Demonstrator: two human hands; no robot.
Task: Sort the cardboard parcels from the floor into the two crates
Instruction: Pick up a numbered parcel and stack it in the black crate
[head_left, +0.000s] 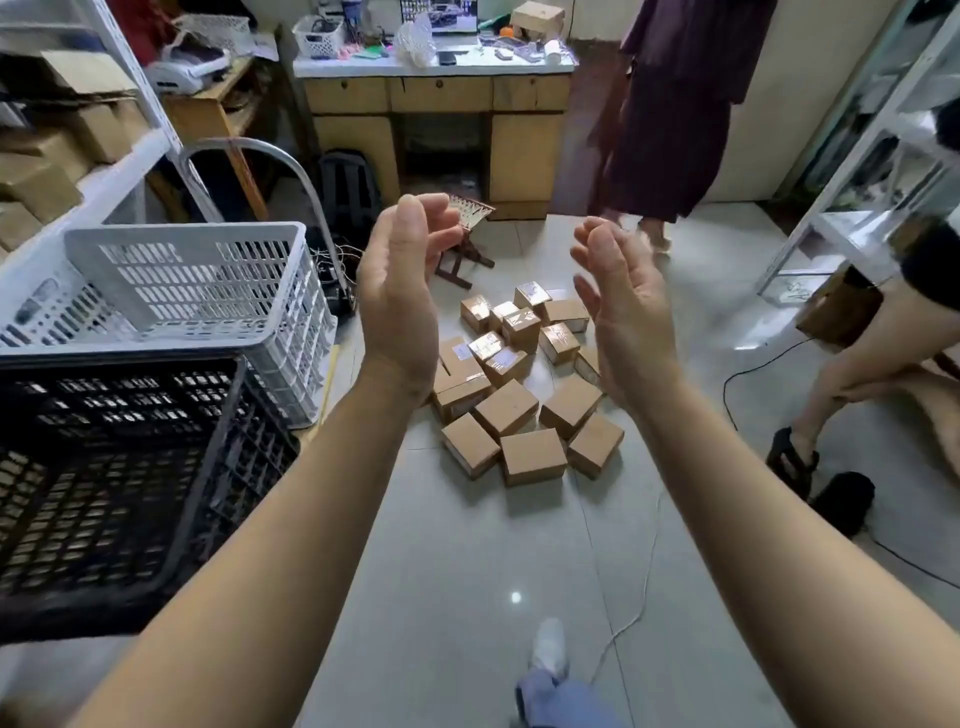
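Several small cardboard parcels (524, 387) lie heaped on the tiled floor ahead of me, some with taped labels. Both my arms are stretched out above the pile. My left hand (402, 291) and my right hand (621, 306) face each other palm to palm, fingers loosely bent, holding nothing. A white slatted crate (208, 280) stands to the left. In front of it, nearer me, sits a black slatted crate (124, 467). I see no parcels inside either crate.
A wooden desk (441, 104) stands at the back, a small stool (462, 244) beyond the pile. Shelving with boxes (62, 156) fills the left. One person stands at the back right (670, 135), another crouches at the right (852, 364). Cables (639, 587) trail across the floor.
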